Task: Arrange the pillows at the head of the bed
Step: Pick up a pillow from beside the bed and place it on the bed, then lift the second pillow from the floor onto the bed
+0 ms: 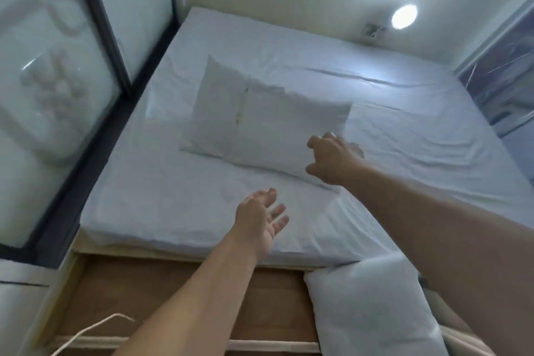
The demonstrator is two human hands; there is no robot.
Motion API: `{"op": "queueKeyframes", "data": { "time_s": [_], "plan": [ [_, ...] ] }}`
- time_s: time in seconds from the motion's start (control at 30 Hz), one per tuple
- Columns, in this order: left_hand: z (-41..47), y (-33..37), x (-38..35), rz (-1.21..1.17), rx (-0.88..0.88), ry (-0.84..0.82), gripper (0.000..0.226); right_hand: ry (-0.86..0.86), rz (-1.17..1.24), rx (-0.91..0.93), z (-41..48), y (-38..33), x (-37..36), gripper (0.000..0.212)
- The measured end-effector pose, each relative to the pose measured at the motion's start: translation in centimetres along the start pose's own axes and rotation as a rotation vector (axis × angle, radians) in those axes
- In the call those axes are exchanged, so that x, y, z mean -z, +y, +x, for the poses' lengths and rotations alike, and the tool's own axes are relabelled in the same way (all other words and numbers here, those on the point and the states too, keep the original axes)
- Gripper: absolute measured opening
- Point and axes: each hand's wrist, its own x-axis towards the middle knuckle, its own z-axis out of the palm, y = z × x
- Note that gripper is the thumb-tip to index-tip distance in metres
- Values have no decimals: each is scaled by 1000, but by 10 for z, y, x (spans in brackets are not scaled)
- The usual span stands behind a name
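Nearest, a second pillow point(372, 309) is propped against the bed point(150, 205), while the far pillow point(260, 118) is gripped by the right hand point(332, 159) and the left hand point(260, 220) is held open.

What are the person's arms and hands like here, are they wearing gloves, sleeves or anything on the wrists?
Both forearms are bare as far as the picture shows: no sleeves in view. The left hand and right hand have no gloves, and I can see no watch, bracelet or ring, though the image is somewhat blurred.

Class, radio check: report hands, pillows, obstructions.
Left hand open, empty, above sheet. Right hand on near pillow corner, grip unclear. Second pillow off bed, near side. Nothing blocking.
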Motion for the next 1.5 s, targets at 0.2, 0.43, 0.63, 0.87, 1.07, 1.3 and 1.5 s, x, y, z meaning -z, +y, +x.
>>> {"op": "queueKeyframes", "data": {
  "time_s": [0.2,0.43,0.63,0.87,1.07,1.3,1.5],
  "plan": [
    [14,-80,29,131,127,64,22,-209,115,-121,-48,70,-109,50],
    [34,-227,47,277,310,128,14,-373,232,-342,-133,183,-233,60],
    [101,-391,52,494,443,110,70,-421,408,-625,-200,293,-353,66],
    [191,-552,123,649,477,204,81,-430,484,-776,-237,357,-513,128],
    [220,-628,151,485,487,196,68,-134,311,-813,-231,363,-580,88],
    [171,-582,115,460,497,248,31,9,381,-720,-249,346,-509,36],
    [59,-443,47,415,540,198,29,36,369,-612,-255,318,-328,29]
  ]
}}
